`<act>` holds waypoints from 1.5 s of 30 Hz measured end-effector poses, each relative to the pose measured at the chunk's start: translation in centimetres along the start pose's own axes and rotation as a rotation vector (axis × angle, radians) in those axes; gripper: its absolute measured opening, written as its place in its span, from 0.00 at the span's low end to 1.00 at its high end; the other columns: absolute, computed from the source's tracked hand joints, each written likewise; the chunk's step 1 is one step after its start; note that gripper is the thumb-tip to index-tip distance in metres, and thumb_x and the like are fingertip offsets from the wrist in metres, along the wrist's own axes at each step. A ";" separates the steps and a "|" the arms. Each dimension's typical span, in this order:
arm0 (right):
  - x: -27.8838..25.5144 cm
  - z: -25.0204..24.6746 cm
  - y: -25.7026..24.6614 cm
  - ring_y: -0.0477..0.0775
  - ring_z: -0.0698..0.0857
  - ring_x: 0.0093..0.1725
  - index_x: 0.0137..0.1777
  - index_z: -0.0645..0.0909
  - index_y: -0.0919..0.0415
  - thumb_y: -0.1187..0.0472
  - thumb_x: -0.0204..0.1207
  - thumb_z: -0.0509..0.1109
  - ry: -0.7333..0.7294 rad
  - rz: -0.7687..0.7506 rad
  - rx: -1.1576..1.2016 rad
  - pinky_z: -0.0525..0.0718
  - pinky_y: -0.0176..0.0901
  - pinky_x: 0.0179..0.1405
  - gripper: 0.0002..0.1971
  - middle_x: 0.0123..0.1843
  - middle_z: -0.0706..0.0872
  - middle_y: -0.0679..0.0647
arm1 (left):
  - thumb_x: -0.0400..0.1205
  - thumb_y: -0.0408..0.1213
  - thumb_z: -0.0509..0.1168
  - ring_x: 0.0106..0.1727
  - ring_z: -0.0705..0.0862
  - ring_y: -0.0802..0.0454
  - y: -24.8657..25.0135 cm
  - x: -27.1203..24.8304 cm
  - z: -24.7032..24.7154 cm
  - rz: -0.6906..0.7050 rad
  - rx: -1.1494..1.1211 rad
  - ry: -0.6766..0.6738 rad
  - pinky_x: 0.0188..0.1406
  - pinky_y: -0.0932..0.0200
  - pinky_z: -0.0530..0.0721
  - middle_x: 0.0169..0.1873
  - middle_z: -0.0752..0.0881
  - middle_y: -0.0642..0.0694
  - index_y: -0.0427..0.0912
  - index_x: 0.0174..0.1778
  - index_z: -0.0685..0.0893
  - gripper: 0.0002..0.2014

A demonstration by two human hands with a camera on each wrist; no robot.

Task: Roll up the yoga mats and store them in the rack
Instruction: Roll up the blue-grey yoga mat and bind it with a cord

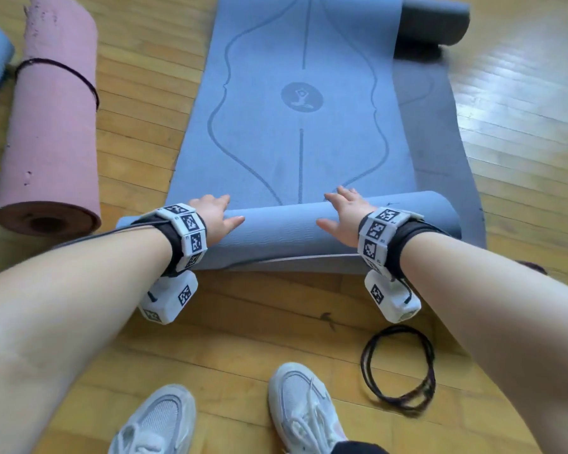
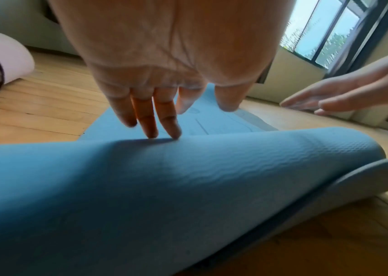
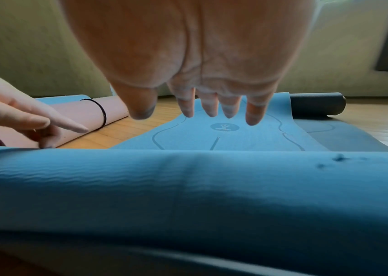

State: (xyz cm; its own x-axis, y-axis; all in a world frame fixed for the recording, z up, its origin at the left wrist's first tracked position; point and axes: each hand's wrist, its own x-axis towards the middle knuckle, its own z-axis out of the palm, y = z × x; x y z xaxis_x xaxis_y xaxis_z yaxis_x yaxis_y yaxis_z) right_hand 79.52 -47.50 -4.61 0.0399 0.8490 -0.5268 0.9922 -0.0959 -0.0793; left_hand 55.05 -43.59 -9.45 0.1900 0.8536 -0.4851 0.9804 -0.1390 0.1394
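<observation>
Two hands lie flat, fingers straight, on my half-rolled blue mat (image 1: 286,224) at frame centre: left hand (image 1: 215,213), right hand (image 1: 343,213). A pink roll (image 1: 51,126) (banded) lies upper left on the wooden floor (image 1: 138,103); a loose cord loop (image 1: 399,368) lower right.

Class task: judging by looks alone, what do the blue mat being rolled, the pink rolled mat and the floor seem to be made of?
Blue yoga mat: probably soft foam or rubber, matte; its rolled part shows a fine wavy ribbing and bends smoothly.
Pink rolled mat: likely foam too, matte; small pits and a ragged far end suggest crumbling wear.
Floor: wood strips, apparently varnished; visible grain and bright glare.
</observation>
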 end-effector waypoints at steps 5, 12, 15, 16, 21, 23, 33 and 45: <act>0.0 2.1 0.7 0.56 0.57 0.83 0.85 0.48 0.50 0.42 0.84 0.55 -0.059 -0.005 0.052 0.60 0.53 0.79 0.34 0.87 0.42 0.51 | 0.86 0.59 0.47 0.67 0.76 0.40 0.7 -2.5 0.4 0.067 0.196 -0.140 0.65 0.52 0.74 0.65 0.81 0.41 0.47 0.71 0.75 0.26; -2.4 4.6 1.8 0.60 0.62 0.77 0.84 0.48 0.45 0.39 0.82 0.56 -0.135 -0.010 -0.162 0.71 0.57 0.73 0.34 0.77 0.64 0.56 | 0.82 0.57 0.60 0.69 0.71 0.43 1.1 -5.5 2.1 0.158 0.117 -0.044 0.65 0.53 0.71 0.70 0.68 0.45 0.49 0.57 0.80 0.17; -4.5 5.5 2.3 0.58 0.65 0.73 0.80 0.58 0.43 0.37 0.78 0.62 -0.092 -0.070 -0.232 0.68 0.52 0.71 0.32 0.72 0.66 0.55 | 0.81 0.56 0.63 0.71 0.71 0.42 1.3 -6.5 3.8 0.197 0.021 -0.040 0.69 0.52 0.70 0.73 0.66 0.44 0.47 0.71 0.70 0.26; -5.1 5.9 2.5 0.58 0.64 0.74 0.78 0.60 0.42 0.36 0.77 0.64 -0.067 -0.090 -0.246 0.65 0.52 0.71 0.32 0.71 0.66 0.54 | 0.81 0.57 0.62 0.73 0.69 0.42 1.3 -6.7 4.2 0.205 0.031 -0.051 0.70 0.52 0.70 0.74 0.66 0.44 0.49 0.76 0.65 0.30; -7.4 8.8 2.4 0.57 0.58 0.81 0.72 0.61 0.46 0.42 0.71 0.73 -0.165 -0.145 -0.177 0.59 0.58 0.77 0.33 0.82 0.54 0.53 | 0.80 0.63 0.58 0.72 0.69 0.46 1.0 -7.7 5.9 0.275 0.203 -0.090 0.69 0.53 0.67 0.70 0.71 0.47 0.57 0.78 0.65 0.30; -8.2 9.5 2.7 0.54 0.63 0.78 0.70 0.62 0.46 0.43 0.73 0.71 -0.176 -0.200 -0.194 0.62 0.55 0.74 0.30 0.79 0.60 0.50 | 0.79 0.63 0.61 0.70 0.69 0.46 0.8 -8.5 6.8 0.308 0.185 -0.121 0.69 0.54 0.67 0.68 0.69 0.47 0.57 0.73 0.69 0.29; -10.6 11.1 3.0 0.49 0.68 0.66 0.50 0.83 0.42 0.56 0.77 0.67 -0.211 -0.357 -0.078 0.64 0.45 0.64 0.07 0.62 0.69 0.45 | 0.77 0.45 0.71 0.57 0.78 0.48 -0.2 -11.0 8.9 0.391 -0.065 -0.358 0.58 0.56 0.75 0.55 0.77 0.49 0.47 0.66 0.74 0.24; -9.2 8.5 2.8 0.46 0.76 0.48 0.62 0.79 0.46 0.45 0.73 0.74 -0.461 -0.256 -0.020 0.72 0.39 0.48 0.19 0.53 0.77 0.43 | 0.77 0.48 0.72 0.45 0.77 0.54 1.4 -11.1 7.4 0.377 -0.040 -0.479 0.42 0.62 0.75 0.41 0.75 0.56 0.52 0.42 0.81 0.07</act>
State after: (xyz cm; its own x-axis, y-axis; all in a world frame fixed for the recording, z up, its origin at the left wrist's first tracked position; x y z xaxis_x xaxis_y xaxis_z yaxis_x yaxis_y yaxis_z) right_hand 80.94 -59.96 -7.21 -0.2558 0.5268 -0.8106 0.9656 0.0985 -0.2407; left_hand 54.73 -56.93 -10.27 0.5348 0.4273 -0.7290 0.8402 -0.3605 0.4051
